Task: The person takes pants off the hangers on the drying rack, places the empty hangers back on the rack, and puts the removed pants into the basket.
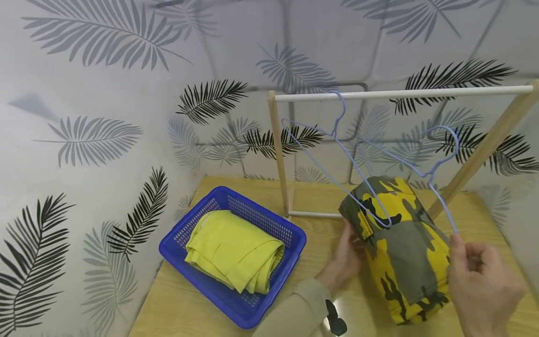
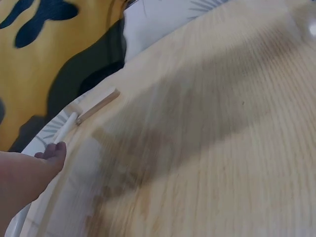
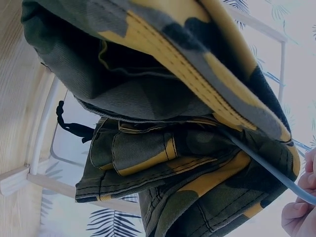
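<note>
My right hand (image 1: 484, 285) pinches the lower right corner of a light-blue clothes hanger (image 1: 442, 201). A folded yellow, grey and black camouflage garment (image 1: 412, 252), seemingly trousers, hangs over this hanger; in the right wrist view the hanger's blue arm (image 3: 266, 165) runs into its folds. My left hand (image 1: 347, 255) is at the garment's left side, its fingers partly hidden behind the cloth. The left wrist view shows that hand (image 2: 29, 173) just below the garment (image 2: 84, 54); whether it grips is unclear. A black cord (image 3: 74, 126) dangles from the folds.
A second blue hanger (image 1: 334, 133) hangs bare on the white rail (image 1: 400, 92) of a wooden rack (image 1: 278, 154), overlapping the garment in view. At left, a blue plastic basket (image 1: 229, 318) holds a folded yellow cloth item (image 1: 236, 248). The wooden table (image 1: 168, 299) meets feather-patterned walls.
</note>
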Tool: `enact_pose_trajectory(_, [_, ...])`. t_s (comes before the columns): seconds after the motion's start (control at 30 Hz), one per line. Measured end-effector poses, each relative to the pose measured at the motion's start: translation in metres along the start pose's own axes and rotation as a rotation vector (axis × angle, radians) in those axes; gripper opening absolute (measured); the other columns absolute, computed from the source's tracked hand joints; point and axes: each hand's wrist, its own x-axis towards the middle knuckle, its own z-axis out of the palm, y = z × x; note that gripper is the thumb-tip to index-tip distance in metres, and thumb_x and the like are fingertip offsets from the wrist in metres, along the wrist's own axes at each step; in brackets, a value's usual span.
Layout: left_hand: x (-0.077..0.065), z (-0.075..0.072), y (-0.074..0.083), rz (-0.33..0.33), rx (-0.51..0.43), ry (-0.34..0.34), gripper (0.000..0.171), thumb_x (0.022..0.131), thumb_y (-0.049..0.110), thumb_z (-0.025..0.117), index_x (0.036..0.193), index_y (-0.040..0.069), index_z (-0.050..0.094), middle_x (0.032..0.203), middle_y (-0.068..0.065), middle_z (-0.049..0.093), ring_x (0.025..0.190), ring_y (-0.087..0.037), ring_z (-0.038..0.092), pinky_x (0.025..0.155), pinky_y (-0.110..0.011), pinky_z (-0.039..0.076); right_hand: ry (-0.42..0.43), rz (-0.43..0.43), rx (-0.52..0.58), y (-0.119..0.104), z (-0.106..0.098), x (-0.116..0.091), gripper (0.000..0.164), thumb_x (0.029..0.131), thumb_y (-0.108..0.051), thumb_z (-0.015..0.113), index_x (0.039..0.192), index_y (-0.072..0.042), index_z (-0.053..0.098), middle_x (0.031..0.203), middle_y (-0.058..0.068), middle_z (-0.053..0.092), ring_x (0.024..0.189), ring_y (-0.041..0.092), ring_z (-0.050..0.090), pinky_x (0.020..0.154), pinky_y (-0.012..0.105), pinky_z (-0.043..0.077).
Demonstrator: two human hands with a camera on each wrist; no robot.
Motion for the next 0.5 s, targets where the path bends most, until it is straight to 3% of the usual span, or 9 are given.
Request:
enact_pose_trajectory(0.03, [0.001, 0.004, -0.002, -0.005, -0.026, 0.019, 0.087, 0.099, 0.079, 0.041, 0.146, 0.007, 0.053, 0.145, -0.013, 0.059, 0.139, -0.032, 0.054, 0.123, -0.049, 0.038, 0.0, -0.001, 0.004, 0.0, 0.0, 0.0, 0.049, 0.103, -0.026, 0.067, 0.083, 0.019, 0.064, 0.07, 0.036, 0.064, 0.076, -0.038, 0.028, 0.061, -0.007, 0.026])
enact_pose_trajectory(0.1, [0.0, 0.01, -0.004, -0.031, -0.067, 0.023, 0.099, 0.094, 0.087, 0.038, 0.151, 0.006, 0.05, 0.155, -0.016, 0.054, 0.146, -0.033, 0.049, 0.128, -0.051, 0.032, 0.018, 0.005, 0.025, -0.001, 0.002, 0.001, 0.042, 0.1, -0.019, 0.069, 0.083, 0.019, 0.064, 0.058, 0.006, 0.066, 0.074, -0.037, 0.029, 0.061, -0.007, 0.026])
enact_pose_trajectory(0.13, [0.0, 0.012, -0.006, -0.051, -0.083, 0.013, 0.101, 0.091, 0.091, 0.036, 0.148, 0.009, 0.054, 0.152, -0.012, 0.057, 0.141, -0.028, 0.053, 0.126, -0.048, 0.035, 0.028, 0.007, 0.041, -0.001, 0.003, 0.001, 0.039, 0.099, -0.016, 0.07, 0.082, 0.019, 0.064, 0.058, -0.011, 0.064, 0.074, -0.037, 0.03, 0.061, -0.007, 0.027])
enact_pose_trajectory(0.23, [-0.002, 0.017, -0.007, -0.103, -0.101, -0.064, 0.111, 0.082, 0.101, 0.03, 0.146, 0.014, 0.058, 0.148, -0.004, 0.062, 0.131, -0.02, 0.059, 0.123, -0.042, 0.037, 0.038, 0.037, 0.061, -0.003, 0.005, 0.002, 0.031, 0.095, -0.008, 0.072, 0.082, 0.019, 0.064, 0.076, -0.048, 0.046, 0.071, -0.037, 0.032, 0.061, -0.008, 0.028])
enact_pose_trajectory(0.27, [-0.003, 0.018, -0.007, -0.115, -0.104, -0.093, 0.113, 0.08, 0.103, 0.029, 0.146, 0.016, 0.058, 0.147, -0.002, 0.063, 0.129, -0.018, 0.06, 0.123, -0.041, 0.037, 0.044, 0.042, 0.065, -0.004, 0.006, 0.003, 0.027, 0.094, -0.004, 0.073, 0.082, 0.019, 0.064, 0.076, -0.048, 0.046, 0.07, -0.037, 0.033, 0.061, -0.008, 0.029])
enact_pose_trajectory(0.3, [-0.003, 0.02, -0.007, -0.117, -0.106, -0.111, 0.11, 0.08, 0.103, 0.028, 0.141, 0.019, 0.062, 0.141, 0.002, 0.066, 0.124, -0.016, 0.061, 0.121, -0.038, 0.039, 0.044, 0.045, 0.061, -0.005, 0.006, 0.003, 0.027, 0.094, -0.004, 0.073, 0.081, 0.018, 0.064, 0.067, -0.038, 0.054, 0.07, -0.037, 0.032, 0.061, -0.008, 0.028])
enact_pose_trajectory(0.37, [-0.005, 0.022, -0.007, -0.117, -0.111, -0.122, 0.105, 0.081, 0.102, 0.027, 0.136, 0.021, 0.066, 0.134, 0.006, 0.069, 0.119, -0.013, 0.063, 0.117, -0.034, 0.041, 0.04, 0.049, 0.047, -0.005, 0.006, 0.003, 0.026, 0.093, -0.002, 0.073, 0.081, 0.019, 0.064, 0.055, -0.009, 0.063, 0.07, -0.037, 0.031, 0.06, -0.008, 0.028])
enact_pose_trajectory(0.47, [-0.006, 0.023, -0.005, -0.118, -0.119, -0.113, 0.096, 0.084, 0.099, 0.032, 0.129, 0.023, 0.069, 0.124, 0.009, 0.071, 0.111, -0.01, 0.065, 0.111, -0.03, 0.045, 0.048, 0.055, 0.041, -0.005, 0.006, 0.004, 0.025, 0.093, -0.002, 0.074, 0.081, 0.019, 0.064, 0.055, -0.01, 0.063, 0.07, -0.037, 0.031, 0.06, -0.008, 0.027])
enact_pose_trajectory(0.5, [-0.007, 0.023, -0.005, -0.116, -0.115, -0.105, 0.094, 0.085, 0.098, 0.034, 0.128, 0.023, 0.07, 0.122, 0.009, 0.072, 0.109, -0.009, 0.066, 0.108, -0.029, 0.047, 0.051, 0.063, 0.04, -0.005, 0.005, 0.004, 0.025, 0.093, -0.002, 0.074, 0.081, 0.019, 0.064, 0.058, -0.027, 0.058, 0.07, -0.037, 0.031, 0.061, -0.008, 0.027])
